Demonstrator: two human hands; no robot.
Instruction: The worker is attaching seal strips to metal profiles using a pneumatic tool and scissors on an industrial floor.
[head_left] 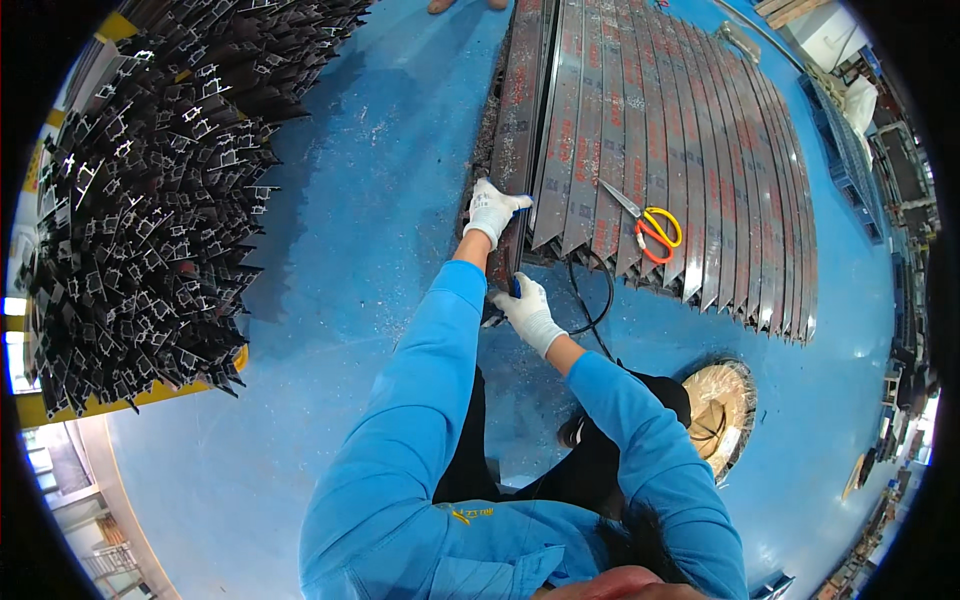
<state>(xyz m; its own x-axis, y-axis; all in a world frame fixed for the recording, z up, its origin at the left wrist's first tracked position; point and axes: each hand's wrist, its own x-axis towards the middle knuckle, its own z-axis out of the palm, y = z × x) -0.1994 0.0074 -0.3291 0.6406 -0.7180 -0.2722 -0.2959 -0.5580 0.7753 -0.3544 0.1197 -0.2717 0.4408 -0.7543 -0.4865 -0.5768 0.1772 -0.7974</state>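
Profile point(509, 248) lies under left hand point(494, 208), near end at right hand point(530, 312), 2 contacts probably steadying it; can't tell if fingers pinch.

The profiles point(680, 130) look metallic and glossy, the gloves point(490, 212) matt cloth.

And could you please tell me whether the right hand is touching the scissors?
Apart: the head view plainly shows the right hand below and left of the scissors, with blue floor and black cable between them.
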